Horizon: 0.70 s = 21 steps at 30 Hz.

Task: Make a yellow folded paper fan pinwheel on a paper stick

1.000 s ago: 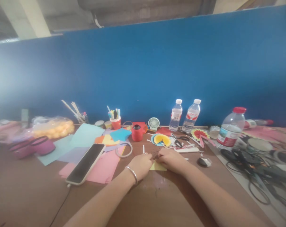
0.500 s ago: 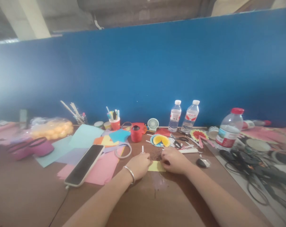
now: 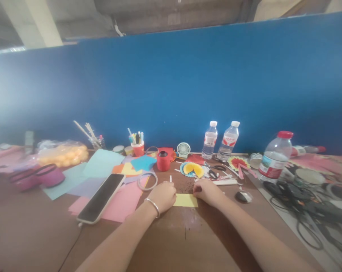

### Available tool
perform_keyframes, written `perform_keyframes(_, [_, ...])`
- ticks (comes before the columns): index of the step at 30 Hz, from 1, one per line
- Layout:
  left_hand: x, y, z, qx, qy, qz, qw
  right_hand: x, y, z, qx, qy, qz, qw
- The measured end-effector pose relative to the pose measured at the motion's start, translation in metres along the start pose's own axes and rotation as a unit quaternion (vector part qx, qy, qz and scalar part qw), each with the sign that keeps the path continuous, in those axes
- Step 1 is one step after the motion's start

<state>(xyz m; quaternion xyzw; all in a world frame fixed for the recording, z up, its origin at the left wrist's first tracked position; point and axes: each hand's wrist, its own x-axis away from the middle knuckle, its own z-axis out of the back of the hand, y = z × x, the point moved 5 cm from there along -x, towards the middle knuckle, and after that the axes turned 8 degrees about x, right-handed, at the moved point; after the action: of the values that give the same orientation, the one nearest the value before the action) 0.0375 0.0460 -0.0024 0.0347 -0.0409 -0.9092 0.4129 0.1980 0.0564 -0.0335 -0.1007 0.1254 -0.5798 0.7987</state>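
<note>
Left hand [image 3: 163, 195]: fingers curled under, knuckles up, tips holding down the left end of the yellow paper [image 3: 185, 200]. A bracelet [image 3: 154, 206] sat on the wrist.
Right hand [image 3: 207, 192]: likewise loosely closed, fingertips on the right end of the same sheet.
Yellow paper: lay flat on the brown table [image 3: 171, 245], straight in front of the person, between the two hands.
Change noted: half a second before, the hands sat close together over the sheet and hid most of it. They had since drawn apart to its ends, and a wider rectangle of yellow showed. Judged to be a smoothing or creasing stroke run outward from the middle, with the sheet pinned flat.
Surroundings:
- phone [image 3: 101, 198], resting on pink paper [image 3: 122, 206], left of the left hand
- tape ring [image 3: 147, 181] and red cup [image 3: 163, 161], beyond the left hand
- folded paper fans [image 3: 192, 169] and scissors [image 3: 214, 170], beyond the right hand
- computer mouse [image 3: 243, 196], just right of the right hand
- two small water bottles [image 3: 210, 139], against the blue partition [image 3: 171, 83]
</note>
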Motion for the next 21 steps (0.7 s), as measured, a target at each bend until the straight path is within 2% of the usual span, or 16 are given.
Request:
perform_keyframes(5, [-0.004, -0.005, -0.005, 0.054, 0.035, 0.01, 0.998, 0.006, -0.016, 0.003, 0.061, 0.032, 0.034, 0.997])
perform_keyframes(8, [-0.005, -0.011, -0.008, 0.106, 0.041, 0.026, 0.993, 0.007, -0.023, 0.002, 0.07, 0.047, 0.028, 0.996])
perform_keyframes(13, [-0.005, -0.014, -0.01, 0.161, 0.051, 0.022, 0.985, 0.005, -0.021, -0.004, 0.036, 0.028, 0.007, 0.999])
perform_keyframes(21, [-0.005, -0.009, -0.006, 0.151, 0.035, 0.009, 0.988, 0.005, -0.021, 0.002, 0.009, 0.01, 0.072, 0.997])
